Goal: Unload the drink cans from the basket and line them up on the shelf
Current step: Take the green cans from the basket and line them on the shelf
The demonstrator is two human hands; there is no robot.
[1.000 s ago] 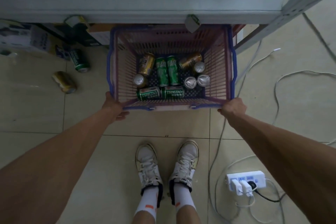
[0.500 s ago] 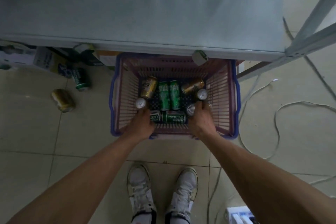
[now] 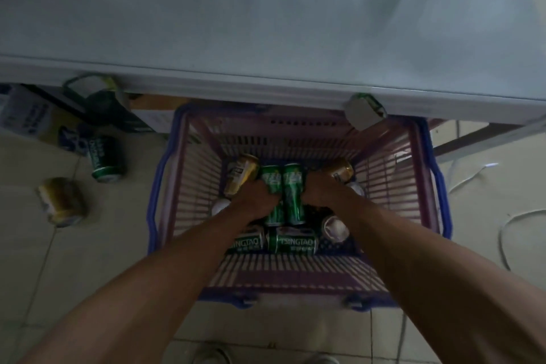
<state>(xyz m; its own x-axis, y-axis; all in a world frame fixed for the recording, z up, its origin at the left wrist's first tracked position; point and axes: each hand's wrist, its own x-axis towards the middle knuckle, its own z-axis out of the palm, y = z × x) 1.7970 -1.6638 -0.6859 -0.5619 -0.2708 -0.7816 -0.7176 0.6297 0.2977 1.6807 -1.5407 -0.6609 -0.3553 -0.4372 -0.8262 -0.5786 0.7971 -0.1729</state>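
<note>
Down in the pink basket (image 3: 159, 186), both hands have pushed on to the middle pair: left hand (image 3: 256, 195) apparently curled round the left green can (image 3: 270, 178), right hand (image 3: 322, 190) round the right green can (image 3: 293, 198). The shelf (image 3: 266, 38) shows no can yet.

Both bare arms stretched down, hands side by side.
Left hand (image 3: 256, 196) curls round the left green can (image 3: 274, 214); right hand (image 3: 321, 190) curls round the right green can (image 3: 292, 198).

Single head view, looking steeply down into basket (image 3: 192, 186), near.
</note>
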